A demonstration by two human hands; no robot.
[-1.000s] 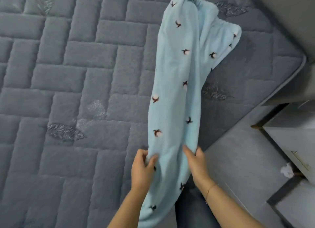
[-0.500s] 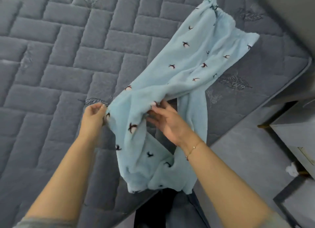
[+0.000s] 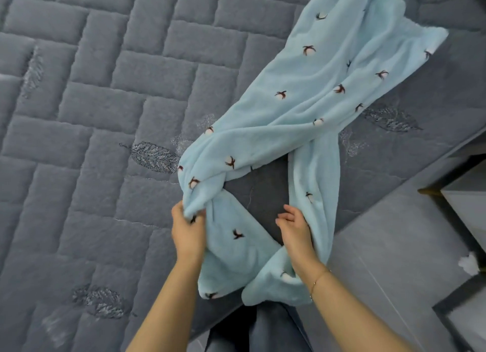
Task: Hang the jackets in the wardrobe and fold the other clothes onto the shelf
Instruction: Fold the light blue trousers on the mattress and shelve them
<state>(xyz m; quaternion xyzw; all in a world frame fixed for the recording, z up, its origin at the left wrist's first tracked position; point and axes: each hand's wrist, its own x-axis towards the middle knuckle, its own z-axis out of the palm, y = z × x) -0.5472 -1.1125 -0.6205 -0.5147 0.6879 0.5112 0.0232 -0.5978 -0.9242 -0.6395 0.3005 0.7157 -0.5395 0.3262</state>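
Light blue fleece trousers point(image 3: 297, 109) with small dark-and-white cotton-boll prints lie spread on the grey quilted mattress point(image 3: 105, 120), waistband at the upper right, legs trailing toward me. My left hand point(image 3: 188, 229) grips a bunched fold of the left leg. My right hand point(image 3: 295, 226) sits between the two legs, fingers loosely curled beside the right leg; whether it holds any cloth is unclear. Both leg ends hang at the mattress's near edge.
The mattress edge point(image 3: 410, 167) runs diagonally at the right, with grey floor point(image 3: 394, 259) beyond. A pale cabinet point(image 3: 470, 207) stands at the far right, and a small white scrap point(image 3: 469, 263) lies on the floor near it.
The trousers went from hanging lifted in both hands to lying spread on the mattress. My left hand moved right and nearer me; my right hand let go of the middle and dropped between the legs.
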